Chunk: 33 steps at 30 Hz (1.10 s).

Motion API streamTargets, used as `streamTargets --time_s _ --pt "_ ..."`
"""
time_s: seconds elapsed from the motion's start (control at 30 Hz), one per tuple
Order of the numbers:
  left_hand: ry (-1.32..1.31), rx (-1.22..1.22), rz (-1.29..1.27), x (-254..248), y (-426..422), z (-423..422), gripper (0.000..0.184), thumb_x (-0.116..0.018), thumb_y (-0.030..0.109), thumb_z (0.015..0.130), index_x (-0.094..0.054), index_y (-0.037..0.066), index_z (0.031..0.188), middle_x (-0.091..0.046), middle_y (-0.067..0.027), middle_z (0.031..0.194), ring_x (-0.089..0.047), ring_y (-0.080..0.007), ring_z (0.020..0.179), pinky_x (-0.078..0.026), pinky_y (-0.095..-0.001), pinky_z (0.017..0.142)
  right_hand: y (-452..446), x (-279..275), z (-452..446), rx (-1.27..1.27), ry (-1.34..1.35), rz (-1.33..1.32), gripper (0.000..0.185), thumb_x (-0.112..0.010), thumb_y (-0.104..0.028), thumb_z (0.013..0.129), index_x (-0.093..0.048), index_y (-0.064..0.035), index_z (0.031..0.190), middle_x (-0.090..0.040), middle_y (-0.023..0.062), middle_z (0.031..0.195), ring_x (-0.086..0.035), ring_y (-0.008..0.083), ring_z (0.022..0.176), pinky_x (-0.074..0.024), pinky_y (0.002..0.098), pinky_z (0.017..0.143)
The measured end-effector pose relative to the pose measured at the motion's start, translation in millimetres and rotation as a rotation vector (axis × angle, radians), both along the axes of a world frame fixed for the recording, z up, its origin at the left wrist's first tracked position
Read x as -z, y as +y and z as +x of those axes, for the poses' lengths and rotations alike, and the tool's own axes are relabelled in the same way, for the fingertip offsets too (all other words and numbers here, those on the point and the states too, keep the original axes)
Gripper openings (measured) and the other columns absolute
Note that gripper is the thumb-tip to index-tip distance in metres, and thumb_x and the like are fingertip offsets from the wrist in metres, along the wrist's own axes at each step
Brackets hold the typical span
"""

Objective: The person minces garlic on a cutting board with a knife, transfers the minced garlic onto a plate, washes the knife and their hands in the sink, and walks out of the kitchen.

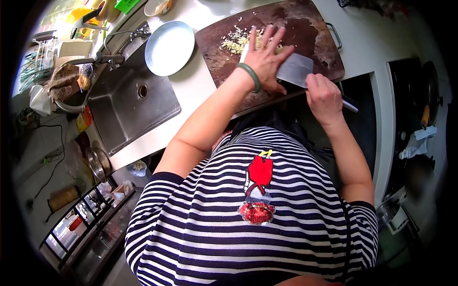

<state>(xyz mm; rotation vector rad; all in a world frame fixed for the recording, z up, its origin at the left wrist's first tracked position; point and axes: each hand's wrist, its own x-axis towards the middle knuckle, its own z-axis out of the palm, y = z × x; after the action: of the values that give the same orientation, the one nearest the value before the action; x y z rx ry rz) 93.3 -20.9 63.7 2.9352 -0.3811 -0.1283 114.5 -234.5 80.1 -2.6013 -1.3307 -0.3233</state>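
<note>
My left hand (265,62), with a green bangle at the wrist, is spread open above the brown cutting board (214,28). Its fingers reach toward a heap of finely chopped pale pieces, perhaps garlic (233,43), and partly hide it. A cleaver (298,69) has its broad blade flat over the board, right beside the left hand's thumb side. My right hand (324,97) is closed round the cleaver where blade meets handle, and the handle's end sticks out past the hand. Whether the left hand touches the blade or the chopped pieces, I cannot tell.
A pale round plate (170,47) lies left of the board, partly over the sink (136,102). Behind it stands a faucet (109,58), and a small bowl (157,6) is at the back. To the right is a stove (405,105) with a pan (431,93).
</note>
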Motion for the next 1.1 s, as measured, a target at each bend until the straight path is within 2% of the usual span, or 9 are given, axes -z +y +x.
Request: streamTargets --time_s 0.23,0.3,0.37,0.4,0.47,0.57,0.63,0.8,1.1 --pt "0.012 -0.1 0.111 16 42 -10 0.12 -0.074 0.072 0.052 -0.026 0.023 0.151 -0.006 -0.0204 0.158 -0.002 -0.0434 0.146 0.006 -0.065 0.111 -43 -15 -1 0.06 0.027 0.05 0.017 -0.063 -0.001 0.075 -0.048 -0.0062 0.08 -0.047 0.0093 0.07 -0.058 0.0271 0.066 -0.0493 0.0369 0.06" --pt "0.001 -0.116 0.116 24 48 -13 0.124 -0.074 0.073 0.051 -0.024 0.021 0.152 -0.006 -0.0199 0.158 -0.002 -0.0427 0.146 0.006 -0.0647 0.111 -49 -15 -3 0.172 0.136 0.188 0.016 -0.066 -0.002 0.076 -0.053 -0.0061 0.085 -0.054 0.0114 0.074 -0.059 0.0295 0.066 -0.0491 0.0382 0.061" --pt "-0.034 -0.153 0.02 31 52 -20 0.127 -0.073 0.075 0.051 -0.023 0.015 0.152 -0.007 -0.0199 0.158 -0.004 -0.0418 0.146 0.004 -0.0641 0.112 -52 -12 -6 0.371 0.379 0.341 0.01 -0.064 -0.005 0.085 -0.054 -0.0052 0.086 -0.056 0.0076 0.069 -0.058 0.0224 0.057 -0.0468 0.0327 0.052" --pt "-0.063 -0.186 0.013 34 52 -22 0.133 -0.074 0.074 0.053 -0.016 0.007 0.152 -0.01 -0.0198 0.158 -0.004 -0.0394 0.146 0.004 -0.0619 0.113 -54 -7 -7 0.37 0.379 0.337 0.01 -0.064 -0.005 0.085 -0.054 -0.0052 0.086 -0.056 0.0076 0.069 -0.058 0.0224 0.057 -0.0468 0.0327 0.052" --pt "-0.088 -0.227 -0.073 41 60 -26 0.136 -0.075 0.072 0.053 -0.012 0.004 0.152 -0.012 -0.0203 0.157 -0.005 -0.0382 0.147 0.004 -0.0604 0.114 -59 11 -10 0.686 1.086 0.733 0.011 -0.058 -0.011 0.093 -0.054 -0.0047 0.085 -0.055 0.0023 0.064 -0.052 0.0118 0.049 -0.0415 0.0258 0.044" --pt "-0.088 -0.306 -0.143 47 71 -32 0.143 -0.078 0.069 0.052 -0.004 -0.004 0.15 -0.017 -0.0215 0.156 -0.008 -0.0353 0.147 0.0 -0.0552 0.116 -61 37 -25 0.832 1.267 0.947 0.014 -0.055 -0.015 0.096 -0.054 -0.0052 0.087 -0.054 -0.0004 0.067 -0.048 0.0048 0.05 -0.0379 0.0213 0.041" --pt "-0.099 -0.322 -0.217 54 79 -35 0.143 -0.079 0.068 0.052 -0.004 -0.004 0.15 -0.018 -0.0219 0.155 -0.01 -0.0364 0.146 -0.003 -0.0529 0.117 -62 51 -36 0.892 1.357 1.019 0.012 -0.051 -0.016 0.097 -0.053 -0.0055 0.093 -0.052 0.0009 0.068 -0.044 0.0068 0.049 -0.0367 0.0225 0.042" --pt "-0.226 -0.285 -0.308 77 93 -32 0.145 -0.08 0.067 0.052 -0.003 -0.013 0.145 -0.015 -0.0344 0.15 -0.013 -0.0453 0.143 -0.012 -0.0453 0.118 -38 66 -64 0.994 1.413 1.134 0.011 -0.05 -0.017 0.098 -0.051 -0.0059 0.1 -0.048 0.0002 0.067 -0.043 0.0075 0.048 -0.0364 0.0233 0.042" --pt "-0.233 -0.336 -0.395 81 89 -21 0.148 -0.078 0.072 0.051 -0.002 -0.014 0.145 -0.013 -0.0347 0.151 -0.014 -0.0439 0.143 -0.011 -0.0452 0.118 43 67 -82 0.95 1.43 1.051 0.013 -0.05 -0.017 0.098 -0.051 -0.0048 0.094 -0.049 0.0019 0.064 -0.044 0.0094 0.045 -0.038 0.0259 0.039"
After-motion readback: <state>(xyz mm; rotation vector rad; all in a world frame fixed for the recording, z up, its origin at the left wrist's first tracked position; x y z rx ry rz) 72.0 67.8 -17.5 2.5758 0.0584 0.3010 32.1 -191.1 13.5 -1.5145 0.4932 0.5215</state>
